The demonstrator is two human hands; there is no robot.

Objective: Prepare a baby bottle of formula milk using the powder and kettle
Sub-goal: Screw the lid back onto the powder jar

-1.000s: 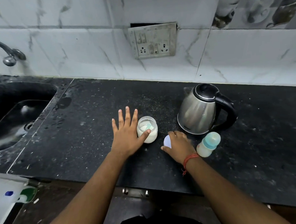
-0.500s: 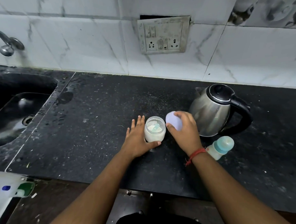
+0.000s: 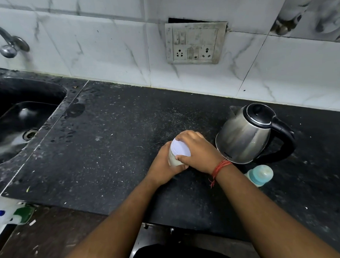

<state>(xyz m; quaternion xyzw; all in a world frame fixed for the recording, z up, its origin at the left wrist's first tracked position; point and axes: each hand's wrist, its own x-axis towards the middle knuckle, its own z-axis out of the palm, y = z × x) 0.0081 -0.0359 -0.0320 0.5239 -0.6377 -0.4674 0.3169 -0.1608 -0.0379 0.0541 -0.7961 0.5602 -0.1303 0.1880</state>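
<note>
Now the white lid [image 3: 180, 147] sits on top of the powder jar [image 3: 174, 159], where half a second ago it was held in the air just beside the open mouth and, a second ago, was being picked up off the black countertop [image 3: 108, 150]. The right hand [image 3: 198, 151] has carried it across and its fingers are curled over the lid's rim, thumb pressed at the near edge, clamped on it. The left hand [image 3: 164, 167], which was lying flat against the jar's side with fingers spread, has closed round the jar's lower body and grips it to the counter.

I judge this to be the capping of the powder jar; whether the lid is fully seated or threaded I cannot tell from here. It suggests the scooping is over.

The baby bottle [image 3: 260, 175] stands just beside the right wrist, teal cap on, its pale body mostly hidden behind the arm, so its contents are not plain to me. The steel kettle [image 3: 244, 137] stands just behind it, lid down, near the right hand's knuckles but not touching. To the left, the sink [image 3: 20, 118] is well apart from all this.
</note>
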